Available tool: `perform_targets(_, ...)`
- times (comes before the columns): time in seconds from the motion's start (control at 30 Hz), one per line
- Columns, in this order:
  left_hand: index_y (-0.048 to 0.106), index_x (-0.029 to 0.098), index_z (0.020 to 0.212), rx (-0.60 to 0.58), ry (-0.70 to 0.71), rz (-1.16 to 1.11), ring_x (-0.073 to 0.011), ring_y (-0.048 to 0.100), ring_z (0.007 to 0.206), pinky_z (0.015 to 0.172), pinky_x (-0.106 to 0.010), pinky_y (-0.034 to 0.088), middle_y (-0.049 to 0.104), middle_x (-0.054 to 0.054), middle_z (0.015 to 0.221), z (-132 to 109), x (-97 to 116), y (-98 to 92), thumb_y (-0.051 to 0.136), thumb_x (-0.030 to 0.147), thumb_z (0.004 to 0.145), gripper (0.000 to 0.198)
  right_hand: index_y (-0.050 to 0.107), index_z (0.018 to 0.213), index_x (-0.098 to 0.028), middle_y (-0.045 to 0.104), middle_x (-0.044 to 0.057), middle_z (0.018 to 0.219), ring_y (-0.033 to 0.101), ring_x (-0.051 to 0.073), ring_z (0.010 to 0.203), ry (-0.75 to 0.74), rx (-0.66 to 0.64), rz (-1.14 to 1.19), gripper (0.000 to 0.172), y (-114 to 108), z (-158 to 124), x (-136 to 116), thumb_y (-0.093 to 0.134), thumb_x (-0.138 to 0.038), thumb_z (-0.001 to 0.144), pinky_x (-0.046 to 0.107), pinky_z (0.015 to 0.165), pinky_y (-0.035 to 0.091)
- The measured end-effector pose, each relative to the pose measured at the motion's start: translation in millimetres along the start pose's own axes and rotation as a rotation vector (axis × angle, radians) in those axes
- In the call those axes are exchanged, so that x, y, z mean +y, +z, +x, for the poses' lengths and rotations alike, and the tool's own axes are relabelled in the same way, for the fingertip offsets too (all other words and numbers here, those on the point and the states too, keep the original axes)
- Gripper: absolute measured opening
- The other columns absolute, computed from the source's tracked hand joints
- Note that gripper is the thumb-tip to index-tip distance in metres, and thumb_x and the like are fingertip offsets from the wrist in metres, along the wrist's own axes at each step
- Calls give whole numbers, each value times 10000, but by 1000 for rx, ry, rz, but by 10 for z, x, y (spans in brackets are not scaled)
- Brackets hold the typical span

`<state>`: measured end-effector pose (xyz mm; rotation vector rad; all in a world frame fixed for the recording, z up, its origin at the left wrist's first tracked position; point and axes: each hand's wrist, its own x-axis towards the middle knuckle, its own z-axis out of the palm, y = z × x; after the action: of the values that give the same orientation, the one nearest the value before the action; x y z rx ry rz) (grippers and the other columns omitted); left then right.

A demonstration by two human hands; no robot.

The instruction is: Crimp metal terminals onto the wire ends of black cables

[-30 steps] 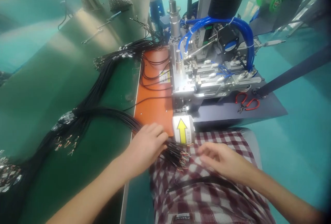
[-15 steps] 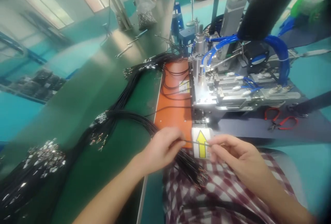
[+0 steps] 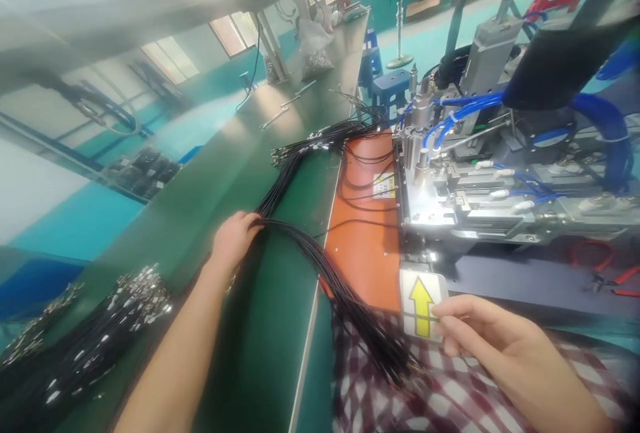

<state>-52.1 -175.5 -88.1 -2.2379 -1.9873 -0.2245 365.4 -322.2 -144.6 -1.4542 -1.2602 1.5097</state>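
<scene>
My left hand [image 3: 234,241] reaches over the green bench, its fingers closed at the far end of a bundle of black cables [image 3: 327,263]. How many cables it grips is hidden by the hand. That bundle arches over the bench edge, and its loose wire ends lie on the checked cloth at my lap. Near the white label with a yellow arrow [image 3: 421,294], my right hand [image 3: 500,353] pinches a thin black cable [image 3: 417,316] between thumb and fingertips. Its short length crosses in front of the arrow.
Another cable bundle with metal ends [image 3: 145,300] lies at the left on the green bench [image 3: 280,353]. Beyond the orange plate [image 3: 363,260] stands a metal machine [image 3: 480,200] with blue air hoses. Red-handled pliers [image 3: 600,280] rest at the right; blue stools [image 3: 390,86] stand behind.
My left hand has let go of the thin cable near the arrow label and moved left and up to the bundle's far end. My right hand still pinches the cable. The view has shifted.
</scene>
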Motion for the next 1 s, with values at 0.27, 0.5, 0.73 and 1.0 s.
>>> perform_targets(0.27,688,212,1084,-28,-121,-35,-286,610,881,738,-374,495,586,-90,890,500,281,76,524,387,844,340,669,868,-202,607,-2,605,595,168,604,52,-13,31,263,24,-82,23,610,-456,839,266,634,509)
perform_targets(0.5,576,183,1190,-68,123,-247,-251,503,1188,1033,-379,401,570,-101,1208,98,1398,66,487,165,827,374,654,850,-190,592,-30,562,571,135,555,29,88,214,198,59,-29,-114,645,-382,807,245,588,479)
perform_targets(0.73,652,217,970,-611,571,-625,-184,604,897,884,-330,475,662,-33,933,-511,1768,-381,609,328,872,154,664,856,-228,648,-24,662,602,142,597,-76,120,162,104,-106,-45,-300,627,-320,825,241,594,496)
perform_targets(1.0,642,154,1133,-168,475,-340,-237,550,1137,1011,-410,429,633,-129,1198,-139,1338,-75,403,195,942,309,705,908,-243,703,18,804,636,232,756,-266,-429,-608,138,101,-199,-318,685,-292,781,297,658,455)
